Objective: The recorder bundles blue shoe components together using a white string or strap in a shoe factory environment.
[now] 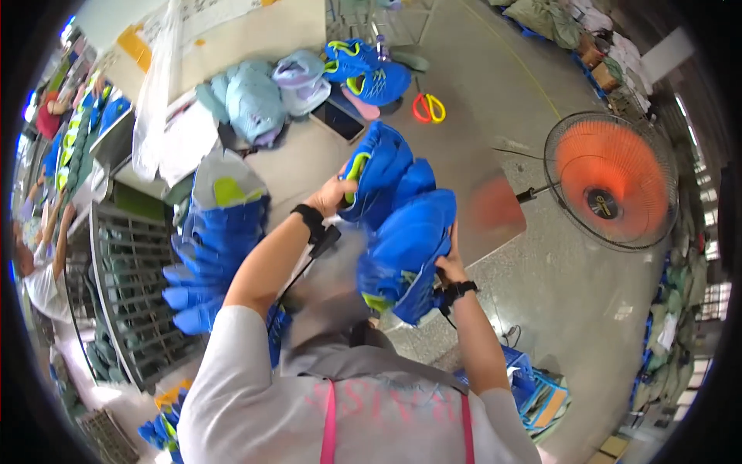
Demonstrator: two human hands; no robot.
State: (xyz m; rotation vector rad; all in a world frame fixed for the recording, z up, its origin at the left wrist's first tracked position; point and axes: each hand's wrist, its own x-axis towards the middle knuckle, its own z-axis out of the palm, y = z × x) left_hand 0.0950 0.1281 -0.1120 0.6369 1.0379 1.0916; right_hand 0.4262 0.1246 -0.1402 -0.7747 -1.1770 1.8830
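Observation:
A row of blue shoe uppers (406,240), nested one into another, hangs between my hands over the table's near side. My left hand (334,195) is closed on the far end of the row, beside a lime-green collar edge. At the near right end, my right hand (450,263) grips the uppers from the outside, its fingers partly hidden behind them. To the left of my left forearm lies a second stack of blue uppers (220,240), topped by a grey and lime piece.
Light-blue uppers (255,100), a phone (338,120), blue shoes (379,81) and red-yellow scissors (429,108) lie along the table's far side. An orange-lit fan (607,182) stands at the right. A slatted metal rack (143,294) is at the left, with another person (46,278) beyond it.

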